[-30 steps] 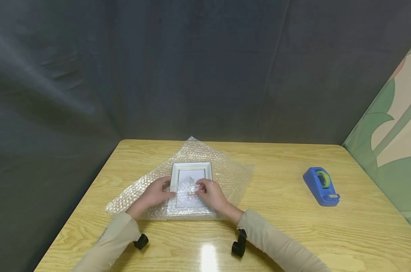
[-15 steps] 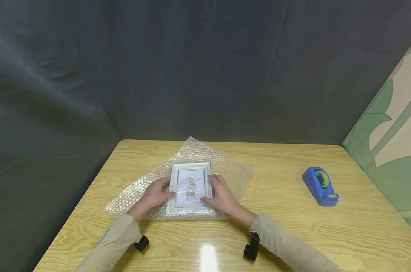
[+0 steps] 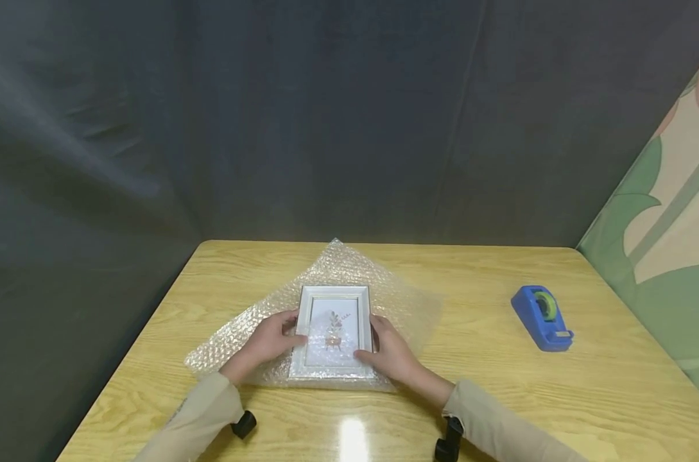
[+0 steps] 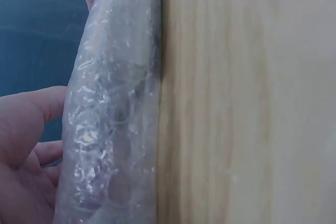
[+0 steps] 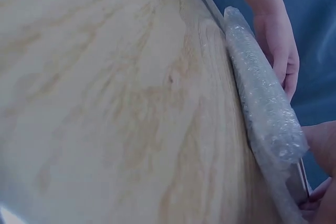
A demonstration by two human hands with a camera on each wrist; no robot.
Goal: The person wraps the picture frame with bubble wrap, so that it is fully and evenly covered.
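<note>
The left sleeve point(image 3: 196, 417) and right sleeve point(image 3: 502, 420) are beige — a dark marking point(image 3: 178, 408) on the left one — the left wrist camera point(image 3: 244, 425) and right wrist camera point(image 3: 448, 447) black, left hand point(image 3: 271, 337) and right hand point(image 3: 392, 351) bare.

Blue tape dispenser point(image 3: 541, 324), dark curtain point(image 3: 337, 122), tabletop point(image 3: 470, 366)

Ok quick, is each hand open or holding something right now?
Left hand: holding the frame by its left edge, thumb over the front.
Right hand: holding the frame's right edge, thumb over the front.
</note>
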